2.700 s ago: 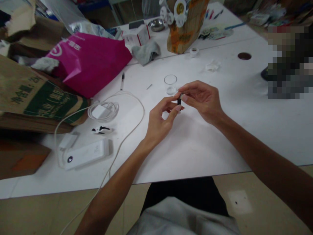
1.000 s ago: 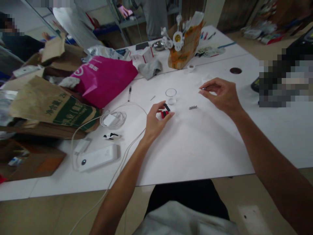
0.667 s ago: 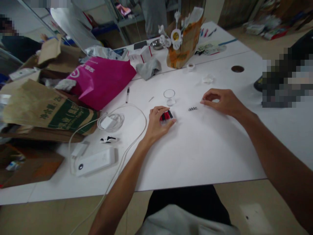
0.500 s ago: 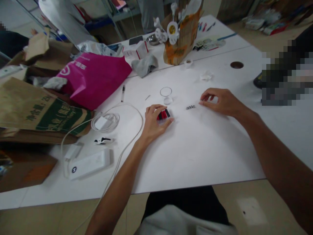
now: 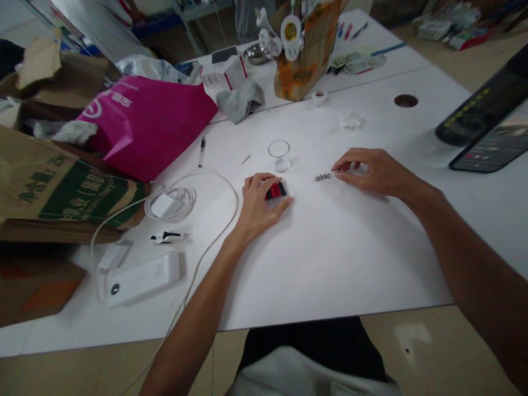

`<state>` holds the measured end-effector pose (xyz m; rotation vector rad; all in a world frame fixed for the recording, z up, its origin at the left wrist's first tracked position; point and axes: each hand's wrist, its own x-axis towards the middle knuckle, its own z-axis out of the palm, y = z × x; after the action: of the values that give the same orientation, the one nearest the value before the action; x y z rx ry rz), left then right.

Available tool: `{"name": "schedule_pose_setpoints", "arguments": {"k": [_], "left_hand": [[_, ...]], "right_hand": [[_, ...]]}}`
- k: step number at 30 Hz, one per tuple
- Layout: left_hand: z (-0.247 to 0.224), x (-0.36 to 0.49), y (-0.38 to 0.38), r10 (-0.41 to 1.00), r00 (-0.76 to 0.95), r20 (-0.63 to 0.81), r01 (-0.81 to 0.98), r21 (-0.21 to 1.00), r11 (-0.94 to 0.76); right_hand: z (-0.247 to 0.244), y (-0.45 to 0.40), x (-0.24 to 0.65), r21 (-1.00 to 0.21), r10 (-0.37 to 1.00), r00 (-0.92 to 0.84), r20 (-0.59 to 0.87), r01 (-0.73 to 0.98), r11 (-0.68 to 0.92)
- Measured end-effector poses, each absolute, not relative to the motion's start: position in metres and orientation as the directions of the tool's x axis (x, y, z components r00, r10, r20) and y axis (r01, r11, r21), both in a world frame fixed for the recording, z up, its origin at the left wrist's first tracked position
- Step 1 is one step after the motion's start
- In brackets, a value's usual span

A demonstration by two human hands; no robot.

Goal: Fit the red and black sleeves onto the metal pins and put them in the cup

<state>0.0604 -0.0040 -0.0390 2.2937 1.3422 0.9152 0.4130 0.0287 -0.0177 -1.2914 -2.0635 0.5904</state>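
Note:
My left hand (image 5: 260,203) is curled round a small clear case holding red and black sticks (image 5: 278,191), thumb on the near side and fingers on the far side. To its right, my right hand (image 5: 369,169) is closed in a pinch, fingertips low over the white table (image 5: 330,258). Anything between those fingertips is too small to make out. Just left of them lies a short row of small dark pieces (image 5: 322,177). A clear ring (image 5: 279,148) and a small clear round dish (image 5: 282,164) sit beyond the case, with a thin pointed sliver (image 5: 246,159) to their left.
At left are a magenta bag (image 5: 152,121), a brown paper sack (image 5: 61,187), a coiled white cable (image 5: 187,204), a clip (image 5: 167,237) and a white power bank (image 5: 144,279). A phone (image 5: 490,146) and a dark bottle (image 5: 474,107) stand right. A paper bag (image 5: 303,71) stands behind.
My right hand's fingertips have moved slightly left, closer to the row of small dark pieces. My left hand keeps its grip on the case. The camera view has shifted a little.

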Motion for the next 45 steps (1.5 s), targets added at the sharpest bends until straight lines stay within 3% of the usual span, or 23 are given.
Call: {"name": "schedule_pose_setpoints", "arguments": {"k": [27,45], "left_hand": [[-0.039,0.061,-0.005,0.876,0.350,0.332,0.666,0.569,-0.482],[-0.036,0.063,-0.008,0.881,0.348,0.320,0.691,0.548,-0.472]], "right_hand": [[-0.024,0.025,0.402,-0.717,0.922,-0.303,0.242,0.584,0.380],[-0.029,0.025,0.406,-0.695,0.924,-0.318,0.214,0.615,0.372]]}}
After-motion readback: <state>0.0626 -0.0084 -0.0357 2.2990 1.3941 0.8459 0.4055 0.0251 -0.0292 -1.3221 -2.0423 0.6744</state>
